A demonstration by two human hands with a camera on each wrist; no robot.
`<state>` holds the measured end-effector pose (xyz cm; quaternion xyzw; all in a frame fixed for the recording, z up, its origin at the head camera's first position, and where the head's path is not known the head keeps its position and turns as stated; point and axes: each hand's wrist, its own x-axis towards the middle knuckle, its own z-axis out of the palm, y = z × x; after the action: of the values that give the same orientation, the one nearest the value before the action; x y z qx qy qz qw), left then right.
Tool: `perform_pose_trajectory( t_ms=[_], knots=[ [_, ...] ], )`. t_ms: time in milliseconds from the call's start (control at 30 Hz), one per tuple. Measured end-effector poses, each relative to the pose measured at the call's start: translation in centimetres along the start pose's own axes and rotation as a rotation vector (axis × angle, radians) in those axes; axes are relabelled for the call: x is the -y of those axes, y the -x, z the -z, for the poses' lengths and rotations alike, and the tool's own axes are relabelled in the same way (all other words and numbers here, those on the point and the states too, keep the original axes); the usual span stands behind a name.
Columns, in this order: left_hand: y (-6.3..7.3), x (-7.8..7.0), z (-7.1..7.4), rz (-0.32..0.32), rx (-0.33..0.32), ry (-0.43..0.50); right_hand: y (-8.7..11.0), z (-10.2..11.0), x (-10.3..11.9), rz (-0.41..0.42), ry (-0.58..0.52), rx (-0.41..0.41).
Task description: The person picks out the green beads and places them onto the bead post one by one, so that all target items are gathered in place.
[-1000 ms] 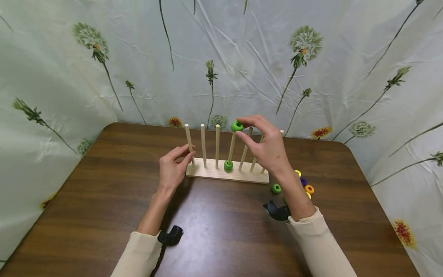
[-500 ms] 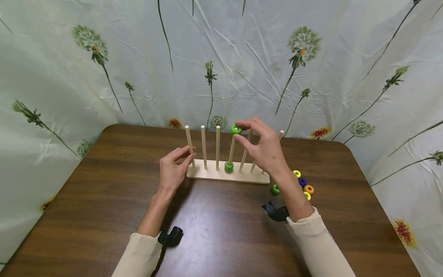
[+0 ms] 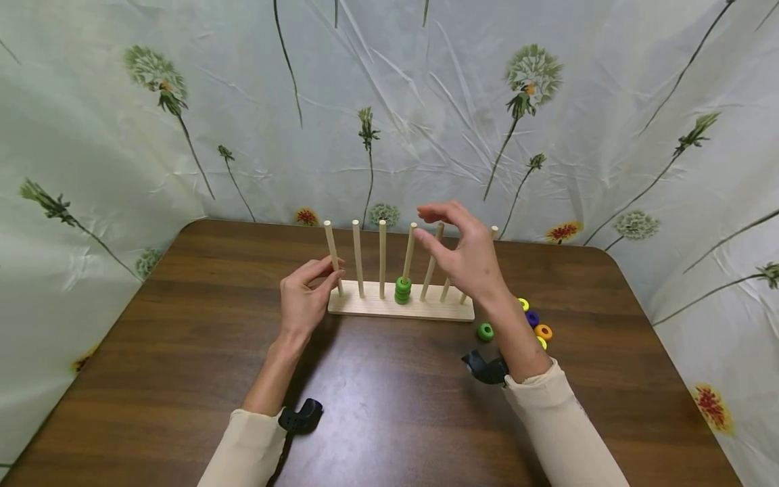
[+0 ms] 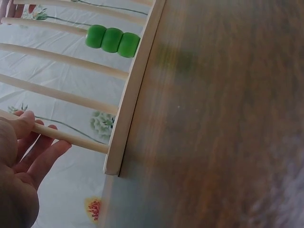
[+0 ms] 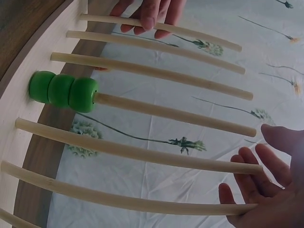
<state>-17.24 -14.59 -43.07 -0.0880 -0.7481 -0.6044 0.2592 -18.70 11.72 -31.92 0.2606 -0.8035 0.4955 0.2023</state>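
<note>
A pale wooden base [image 3: 365,306] with several upright pegs stands on the table. Three green beads [image 3: 402,290] sit stacked at the foot of the middle peg [image 5: 175,114]; the right wrist view shows them touching one another. My left hand [image 3: 304,295] pinches the leftmost peg [image 4: 71,137] between thumb and fingers, low down near the base. Beside the top of the middle peg is my right hand [image 3: 465,253], thumb and fingers parted with nothing between them. In the right wrist view its fingers overlap the tips of the neighbouring pegs.
Right of the base, a loose green bead [image 3: 485,331] lies on the brown table [image 3: 389,406]. Yellow, purple and orange beads [image 3: 544,332] cluster beside my right forearm, which partly hides them. A flower-printed curtain [image 3: 243,101] hangs behind the table.
My right hand has let go of a green bead at the top of the middle peg. That bead has dropped down the peg onto the other two. My left hand stays put.
</note>
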Motion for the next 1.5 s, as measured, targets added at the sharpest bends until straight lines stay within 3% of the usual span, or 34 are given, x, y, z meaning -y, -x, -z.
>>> perform_pose_trajectory(
  t_ms=[167, 467, 633, 933, 1167, 1500],
  knots=[
    [0.1, 0.1, 0.1, -0.002, -0.023, 0.013, -0.2, 0.0, -0.2, -0.002, -0.018, 0.016],
    [-0.1, 0.2, -0.2, 0.018, -0.008, 0.006, 0.3, 1.0, 0.2, 0.012, 0.026, 0.009],
    [0.0, 0.3, -0.3, 0.023, -0.007, -0.001, 0.6, 2.2, 0.4, 0.063, 0.049, -0.028],
    [0.0, 0.1, -0.2, 0.019, 0.001, -0.017, 1.4, 4.3, 0.4, 0.084, 0.040, -0.127],
    [0.0, 0.0, -0.1, 0.020, 0.002, -0.026, 2.5, 5.7, 0.0, 0.047, 0.017, -0.210],
    [0.0, 0.0, -0.2, 0.034, -0.007, -0.015, 3.8, 6.9, -1.3, -0.001, -0.010, -0.221]
  ],
)
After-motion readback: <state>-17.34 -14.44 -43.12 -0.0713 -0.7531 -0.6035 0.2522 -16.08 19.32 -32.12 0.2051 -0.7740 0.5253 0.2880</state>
